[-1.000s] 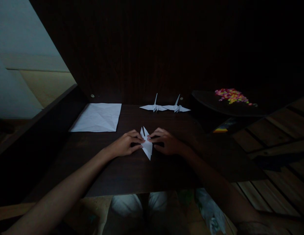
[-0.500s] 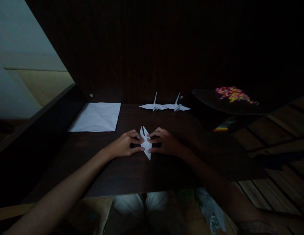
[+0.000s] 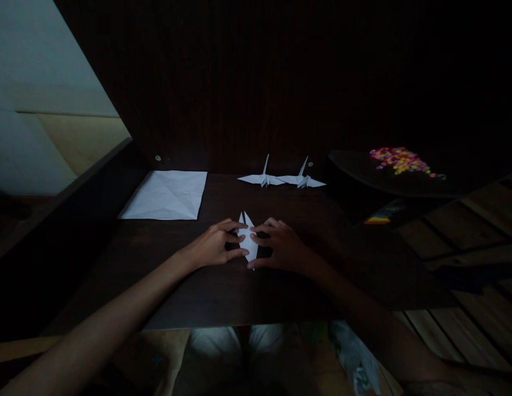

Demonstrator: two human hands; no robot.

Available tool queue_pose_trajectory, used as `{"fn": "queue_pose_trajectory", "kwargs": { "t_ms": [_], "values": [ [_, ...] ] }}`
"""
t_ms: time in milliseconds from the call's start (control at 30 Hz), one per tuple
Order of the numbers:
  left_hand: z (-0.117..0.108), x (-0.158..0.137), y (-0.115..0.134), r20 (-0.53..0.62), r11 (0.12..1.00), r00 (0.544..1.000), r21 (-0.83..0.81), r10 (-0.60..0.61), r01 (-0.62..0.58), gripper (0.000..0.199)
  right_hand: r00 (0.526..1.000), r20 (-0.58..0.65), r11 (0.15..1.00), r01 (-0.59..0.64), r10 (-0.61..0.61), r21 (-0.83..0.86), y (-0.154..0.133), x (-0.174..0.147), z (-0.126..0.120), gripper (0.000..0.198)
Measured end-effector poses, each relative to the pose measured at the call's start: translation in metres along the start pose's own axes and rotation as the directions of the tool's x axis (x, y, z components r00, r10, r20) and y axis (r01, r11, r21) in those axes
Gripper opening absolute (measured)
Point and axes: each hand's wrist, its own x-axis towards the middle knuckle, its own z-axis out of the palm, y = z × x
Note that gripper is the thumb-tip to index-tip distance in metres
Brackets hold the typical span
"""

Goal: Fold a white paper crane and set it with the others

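Observation:
A white origami piece, a narrow kite shape with a split upper tip, lies on the dark wooden desk. My left hand grips its left side, fingertips and thumb pressed on the paper. From the right, my right hand holds the other side, its fingers on the upper part and its thumb at the lower tip. Two finished white paper cranes stand side by side behind it, wings touching or overlapping. To the left rests a creased square sheet of paper.
A dark raised shelf at right bears a pile of small pink, red and yellow pieces. The desk has a low dark side wall at left and a tall back panel. A plastic bag lies below the front edge.
My right thumb has slid down to the lower tip of the origami piece. The left fingers have shifted a little further over the paper. The camera view has moved slightly.

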Motion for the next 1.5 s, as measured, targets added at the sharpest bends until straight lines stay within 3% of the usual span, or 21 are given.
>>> {"fn": "queue_pose_trajectory", "kwargs": {
  "t_ms": [333,600,1033,1233,1500],
  "values": [
    [-0.011,0.001,-0.001,0.036,0.994,0.999,0.099,-0.039,0.035,0.027,0.999,0.047,0.995,0.032,-0.028,-0.093,-0.007,0.002,-0.006,0.064],
    [-0.011,-0.005,-0.011,-0.017,0.998,0.999,0.033,-0.045,0.046,0.035,0.997,0.077,0.996,0.036,-0.030,-0.076,-0.007,0.002,-0.007,0.067],
    [-0.012,-0.001,-0.007,-0.047,0.998,0.998,0.054,-0.037,0.039,0.022,0.998,0.057,1.000,0.012,-0.011,-0.028,-0.011,0.000,-0.006,0.071],
    [-0.011,-0.002,-0.008,-0.008,0.999,0.999,0.019,-0.047,0.047,0.021,0.999,0.036,0.999,-0.038,0.038,-0.003,-0.016,-0.001,-0.004,0.074],
    [-0.010,0.002,-0.005,-0.022,0.996,0.996,-0.035,-0.083,0.082,0.019,0.995,0.050,0.996,-0.090,0.091,-0.003,-0.019,-0.004,-0.004,0.060]
  ]
}}
